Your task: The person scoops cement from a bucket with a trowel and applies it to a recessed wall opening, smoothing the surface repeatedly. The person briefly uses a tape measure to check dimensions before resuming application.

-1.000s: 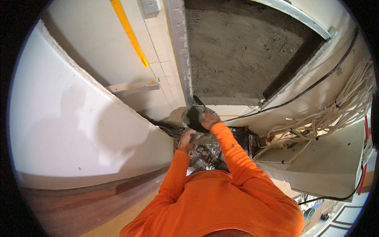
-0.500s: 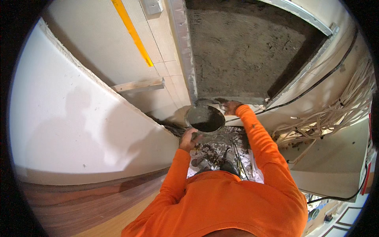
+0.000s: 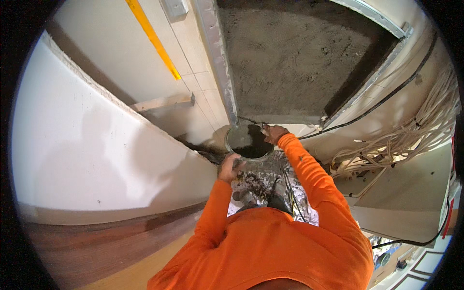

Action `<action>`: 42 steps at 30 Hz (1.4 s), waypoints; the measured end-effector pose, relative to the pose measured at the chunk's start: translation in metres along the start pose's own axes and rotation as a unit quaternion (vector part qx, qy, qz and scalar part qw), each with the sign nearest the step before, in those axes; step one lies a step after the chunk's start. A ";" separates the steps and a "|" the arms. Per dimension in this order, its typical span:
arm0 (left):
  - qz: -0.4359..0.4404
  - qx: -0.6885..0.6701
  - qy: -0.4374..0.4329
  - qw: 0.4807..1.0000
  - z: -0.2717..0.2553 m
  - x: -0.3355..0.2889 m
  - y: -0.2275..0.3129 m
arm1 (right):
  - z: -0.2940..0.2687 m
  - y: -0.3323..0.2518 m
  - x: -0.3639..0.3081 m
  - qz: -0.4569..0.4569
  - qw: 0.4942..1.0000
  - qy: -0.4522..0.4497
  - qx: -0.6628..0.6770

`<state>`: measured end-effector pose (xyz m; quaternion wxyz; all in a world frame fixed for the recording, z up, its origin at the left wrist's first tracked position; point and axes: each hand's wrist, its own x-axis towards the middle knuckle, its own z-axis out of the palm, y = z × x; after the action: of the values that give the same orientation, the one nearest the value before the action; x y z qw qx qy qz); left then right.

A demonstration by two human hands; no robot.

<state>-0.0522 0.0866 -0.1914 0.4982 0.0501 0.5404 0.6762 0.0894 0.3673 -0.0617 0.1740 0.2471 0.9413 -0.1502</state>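
Observation:
A round bucket (image 3: 230,145) with wet grey mortar (image 3: 250,140) in it is in front of me, beneath the lower edge of a framed mortar surface (image 3: 295,58). My left hand (image 3: 229,167) is at its near-left rim, fingers curled against the edge. On the far right side of the rim, my right hand (image 3: 274,134) is closed around the handle of a trowel (image 3: 250,120). The trowel's thin dark blade points left over the bucket's far edge, seen nearly edge-on. Most of its handle is hidden in my fist.
Metal profiles (image 3: 216,63) border the mortar surface. A white panel (image 3: 96,145) stands at my left, with a wooden batten (image 3: 164,103) behind it. Bundled pale cables (image 3: 411,130) and a black cable (image 3: 386,102) run along the right. My boots stand on a splattered floor covering (image 3: 303,193).
My right hand has moved slightly left and down with the trowel, whose blade has turned nearly edge-on. My left hand stays at the bucket rim. The view has shifted a little.

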 end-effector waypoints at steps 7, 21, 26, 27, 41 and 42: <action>-0.015 -0.014 0.056 0.998 0.030 -0.029 0.021 | 0.012 0.025 -0.046 -0.053 0.994 -0.088 0.027; 0.061 0.132 0.100 0.984 -0.034 -0.126 0.011 | 0.185 -0.155 -0.099 0.006 0.987 -0.086 0.135; -0.034 0.117 0.097 0.988 -0.059 -0.168 0.019 | 0.152 -0.154 -0.114 -0.090 0.966 -0.207 0.129; -0.015 0.120 0.096 0.988 -0.053 -0.174 0.020 | 0.169 -0.164 -0.110 -0.068 0.973 -0.167 0.142; 0.039 0.369 0.061 0.927 -0.051 -0.185 0.032 | 0.181 -0.183 -0.161 -0.040 0.965 -0.191 0.173; 0.049 0.378 0.062 0.923 -0.044 -0.188 0.030 | 0.175 -0.176 -0.165 -0.043 0.965 -0.195 0.172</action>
<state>-0.0037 -0.0778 -0.0974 0.3741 0.2192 0.7823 0.4472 0.1773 0.0877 -0.1171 0.3024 0.1982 0.8591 -0.3622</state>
